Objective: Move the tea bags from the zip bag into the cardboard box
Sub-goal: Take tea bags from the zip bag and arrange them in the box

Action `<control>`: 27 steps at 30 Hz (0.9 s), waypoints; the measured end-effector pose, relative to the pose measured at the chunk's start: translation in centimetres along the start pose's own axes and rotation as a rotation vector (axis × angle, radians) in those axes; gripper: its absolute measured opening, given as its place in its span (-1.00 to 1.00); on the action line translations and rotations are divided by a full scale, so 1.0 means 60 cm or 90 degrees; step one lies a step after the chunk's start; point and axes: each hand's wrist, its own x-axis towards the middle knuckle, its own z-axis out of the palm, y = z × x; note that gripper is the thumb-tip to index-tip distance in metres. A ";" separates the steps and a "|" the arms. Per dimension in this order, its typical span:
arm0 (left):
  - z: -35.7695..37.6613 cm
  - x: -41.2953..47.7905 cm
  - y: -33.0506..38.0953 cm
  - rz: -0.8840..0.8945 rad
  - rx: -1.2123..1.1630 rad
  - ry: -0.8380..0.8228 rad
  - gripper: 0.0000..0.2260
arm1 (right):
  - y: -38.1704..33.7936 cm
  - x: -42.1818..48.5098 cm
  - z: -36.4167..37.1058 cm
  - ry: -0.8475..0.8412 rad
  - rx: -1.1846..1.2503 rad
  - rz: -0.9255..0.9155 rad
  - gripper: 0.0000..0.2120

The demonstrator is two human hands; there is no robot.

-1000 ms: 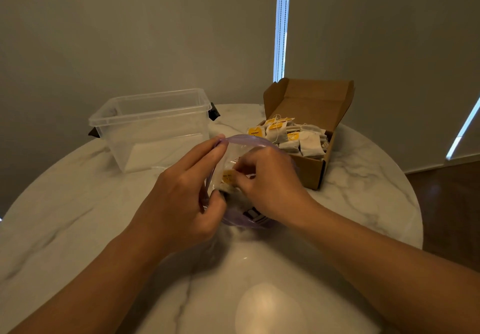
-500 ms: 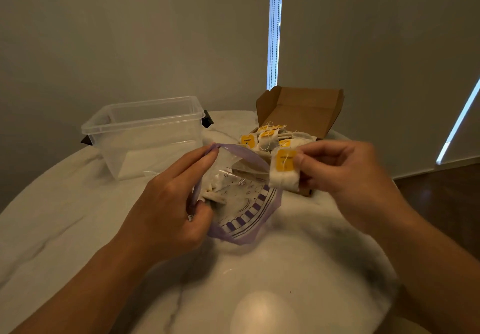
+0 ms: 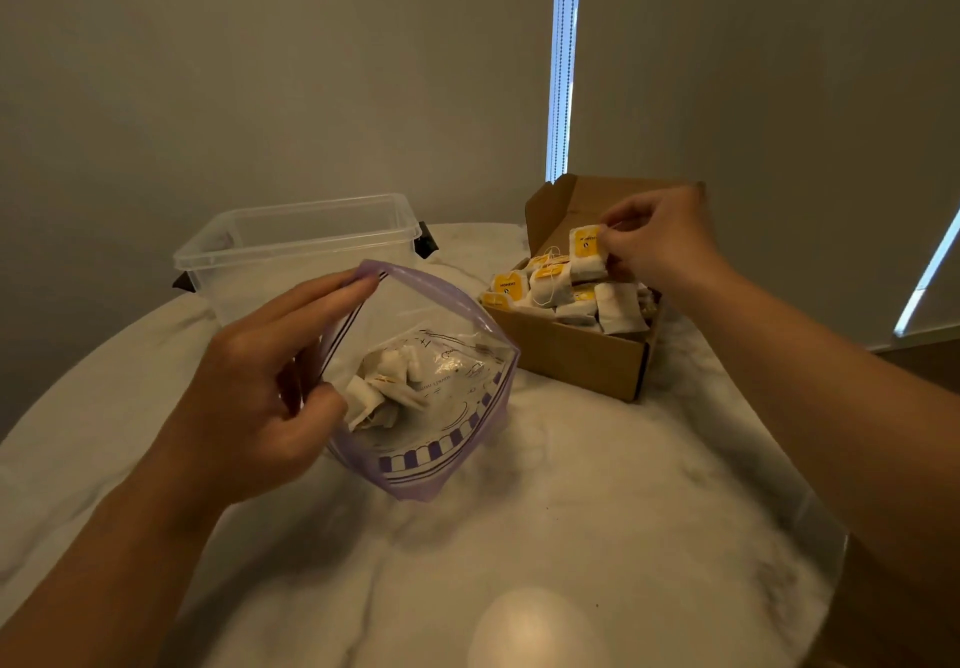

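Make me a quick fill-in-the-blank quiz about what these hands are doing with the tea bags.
1. The left hand holds open the zip bag, whose trim is ____.
2. The right hand pinches a tea bag bearing a ____ tag.
3. That tea bag is over the cardboard box, whose lid stands ____.
4. The clear plastic tub holds ____ tea bags.
Missing words: purple; yellow; open; no.

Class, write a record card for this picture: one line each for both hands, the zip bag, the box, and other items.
left hand: holds the zip bag by its open mouth
right hand: pinches one tea bag over the cardboard box
zip bag: a few loose tea bags inside
cardboard box: lid open, packed tea bags inside
other: clear plastic tub on marble table
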 end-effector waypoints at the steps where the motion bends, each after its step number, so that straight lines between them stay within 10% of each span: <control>1: -0.002 0.000 0.000 0.003 -0.001 0.001 -0.39 | 0.001 0.009 0.006 0.004 -0.050 -0.018 -0.90; 14: -0.006 0.001 0.007 0.003 -0.004 0.010 -0.39 | -0.033 -0.087 -0.018 0.053 -0.088 -0.148 -0.92; 20: 0.004 0.002 0.009 0.001 0.015 -0.002 -0.40 | -0.107 -0.267 -0.036 -0.228 0.218 -0.178 -0.93; 27: 0.013 0.005 0.018 0.020 0.040 -0.018 -0.41 | -0.136 -0.288 0.042 -0.420 -0.180 -0.278 -0.72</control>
